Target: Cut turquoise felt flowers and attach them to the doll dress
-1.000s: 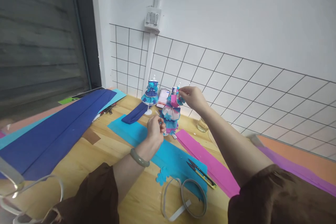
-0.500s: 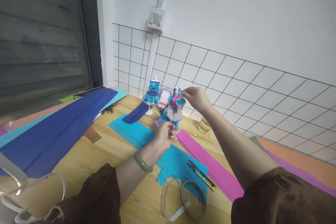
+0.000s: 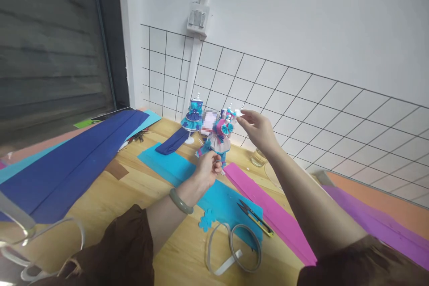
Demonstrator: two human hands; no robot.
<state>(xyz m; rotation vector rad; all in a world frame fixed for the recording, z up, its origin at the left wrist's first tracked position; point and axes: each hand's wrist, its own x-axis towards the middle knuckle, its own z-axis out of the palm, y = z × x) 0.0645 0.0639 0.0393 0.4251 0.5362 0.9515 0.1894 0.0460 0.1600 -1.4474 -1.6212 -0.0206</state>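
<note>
My left hand (image 3: pixel 209 167), a green bangle at its wrist, is closed around the lower part of a miniature dress form (image 3: pixel 219 143); its fingers hide the grip. The form wears a pale pink skirt with a bright pink top and a blue pleated rosette (image 3: pixel 227 128). Beside its upper right, my right hand (image 3: pixel 258 130) has thumb and fingers slightly apart. Its fingertips are close to a small white shape (image 3: pixel 238 112); whether they touch it I cannot tell. Another dress form (image 3: pixel 192 118) in a blue layered dress stands further left.
Blue paper (image 3: pixel 231 201) and a pink strip (image 3: pixel 264 208) lie on the wooden table, with thread snips (image 3: pixel 255 219), blue flower cutouts (image 3: pixel 207 220) and a tape roll (image 3: pixel 246 248) nearer me. A glass (image 3: pixel 258 158) stands right; dark blue paper (image 3: pixel 77 165) lies left. Behind is a wire grid (image 3: pixel 278 80).
My right hand has drawn slightly right, away from the dress form's top, and its pinched fingers have parted. A white shape now shows at the fingertips. My left hand keeps its hold.
</note>
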